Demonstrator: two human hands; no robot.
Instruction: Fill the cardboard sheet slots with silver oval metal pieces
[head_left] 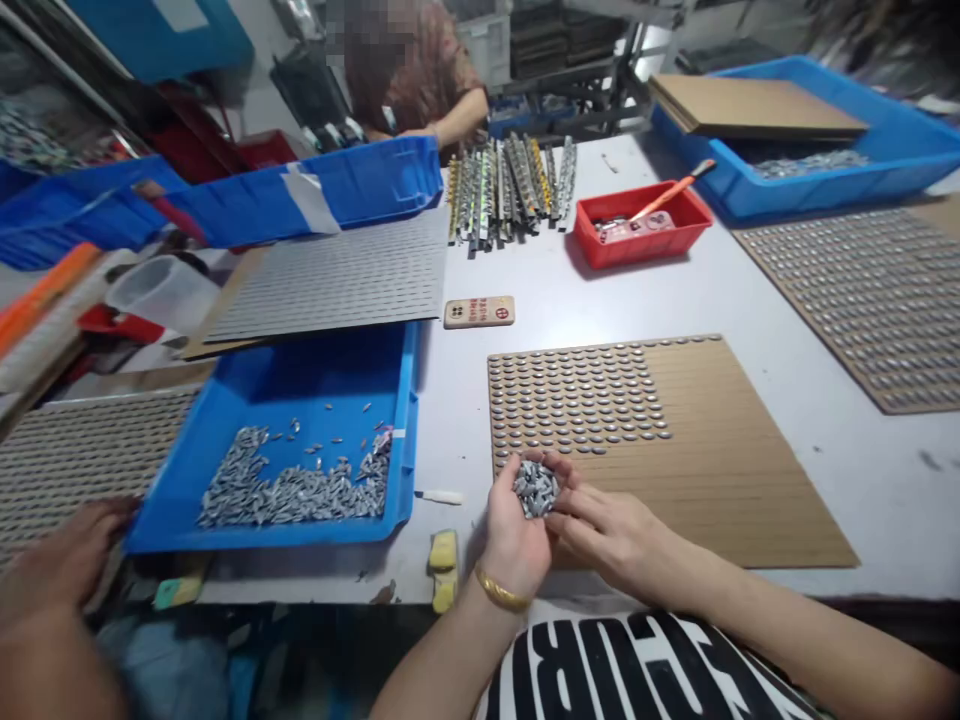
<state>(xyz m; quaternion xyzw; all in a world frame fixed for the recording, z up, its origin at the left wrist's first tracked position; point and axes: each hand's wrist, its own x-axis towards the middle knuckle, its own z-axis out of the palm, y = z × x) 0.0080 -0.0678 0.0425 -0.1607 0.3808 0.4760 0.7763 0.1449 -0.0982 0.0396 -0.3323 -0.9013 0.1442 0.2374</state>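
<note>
My left hand [517, 530], with a gold bangle at the wrist, is cupped around a heap of small grey oval metal pieces [535, 488]. My right hand [611, 530] meets it from the right, its fingers together against the edge of the heap; whether a piece is between the fingertips is hidden. Both hands are over the near left part of a brown cardboard sheet [735, 470]. Rows of the same oval pieces [574, 395] cover that sheet's upper left, and one more row runs along its far edge. The sheet's right side is bare, with thin slits.
A blue bin [409, 440] of loose pieces stands left, partly under a filled board [337, 280]. A co-worker's hand [75, 550] is beside it. Beyond are a wooden tag [480, 312], a red tray [641, 250], bundled strips [514, 185] and another person [427, 75]. Another filled board [862, 300] lies right.
</note>
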